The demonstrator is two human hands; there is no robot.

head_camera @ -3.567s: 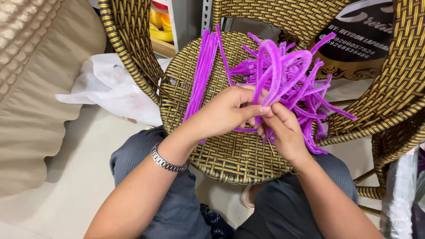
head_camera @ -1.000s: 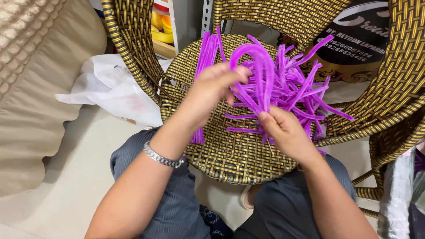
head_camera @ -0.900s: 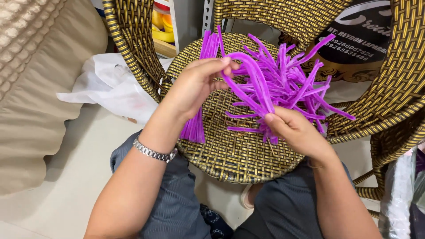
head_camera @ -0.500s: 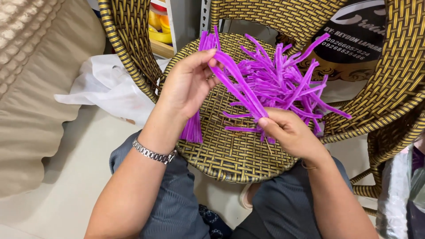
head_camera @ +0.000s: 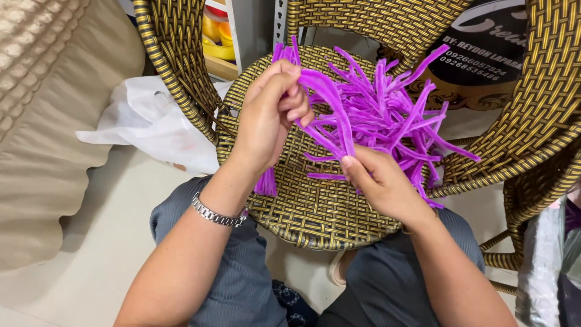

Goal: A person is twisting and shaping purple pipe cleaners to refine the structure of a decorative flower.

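Purple pipe cleaners (head_camera: 393, 115) lay in a loose heap on the round woven seat of a wicker chair (head_camera: 315, 212), toward its two o'clock side. One stem (head_camera: 330, 109), bent into an arch, was stretched between both hands. The left hand (head_camera: 266, 115) had risen from the heap over the last second and now stood at the seat's eleven o'clock, its fingers (head_camera: 296, 109) curled and pinching the upper end; the right hand (head_camera: 381, 184) sat at about four o'clock, thumb and fingers pressed together on the lower end. That lift seemed to have drawn the single stem clear of the tangle, so it read as separated and straightened between the hands. A straight bundle (head_camera: 269, 178) of the same stems lay under the left wrist, just beside a metal watch (head_camera: 218, 212).

Outward, the seat's rim curved close at six o'clock, above the person's grey-trousered knees. Chair arms closed in at ten and three o'clock. A white plastic bag (head_camera: 151, 127) lay at nine o'clock on the pale floor (head_camera: 103, 242), where open room remained.
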